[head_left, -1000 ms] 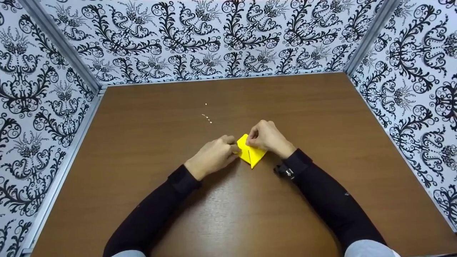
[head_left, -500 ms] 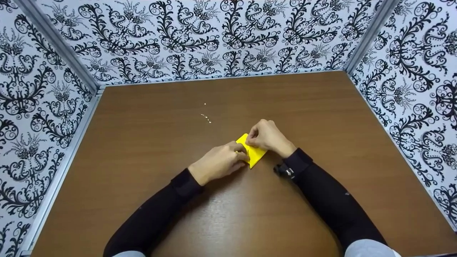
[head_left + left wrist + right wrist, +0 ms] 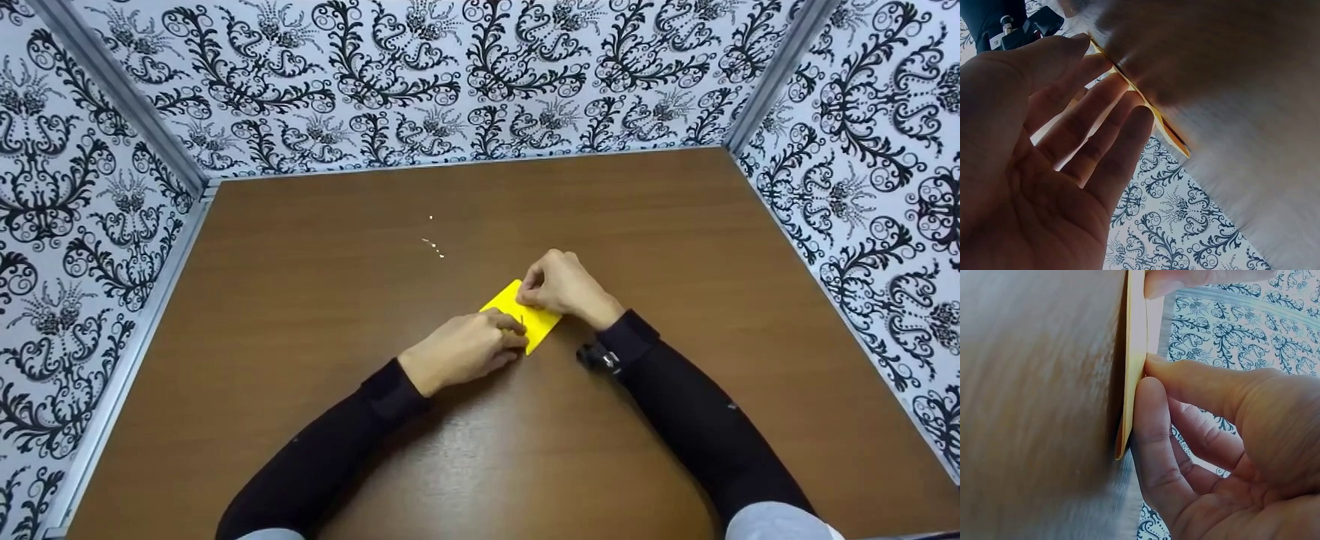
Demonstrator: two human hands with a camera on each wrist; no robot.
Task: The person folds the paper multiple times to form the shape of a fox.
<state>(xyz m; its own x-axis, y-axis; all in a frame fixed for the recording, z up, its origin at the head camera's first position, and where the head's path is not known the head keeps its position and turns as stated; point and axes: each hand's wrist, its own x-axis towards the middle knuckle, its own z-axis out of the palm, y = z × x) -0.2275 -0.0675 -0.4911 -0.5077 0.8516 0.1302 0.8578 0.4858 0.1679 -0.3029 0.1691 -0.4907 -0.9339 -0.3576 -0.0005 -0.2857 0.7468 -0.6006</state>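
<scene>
A yellow folded sheet of paper [image 3: 541, 324] lies on the table between both hands in the head view, with a short dark line near its middle. My left hand [image 3: 469, 346] rests on its near left part, covering some of it. In the left wrist view the fingers [image 3: 1120, 149] are slightly bent and their tips touch the layered paper [image 3: 1171, 135]. My right hand [image 3: 566, 286] holds the paper near its far right part, thumb and index fingertip together. The right wrist view shows these tips against the thin layered paper [image 3: 1135, 343]; the exact grip is partly hidden.
The brown wooden table [image 3: 337, 240] has several small bright specks [image 3: 433, 247] on it, left of and beyond the paper. Walls with a black-and-white scroll pattern [image 3: 405, 82] and grey metal frame bars enclose its back and sides.
My left hand has slid right and slightly nearer the body over the paper. The paper's left part now spreads further left, its outline more rectangular. My right hand has stayed nearly still.
</scene>
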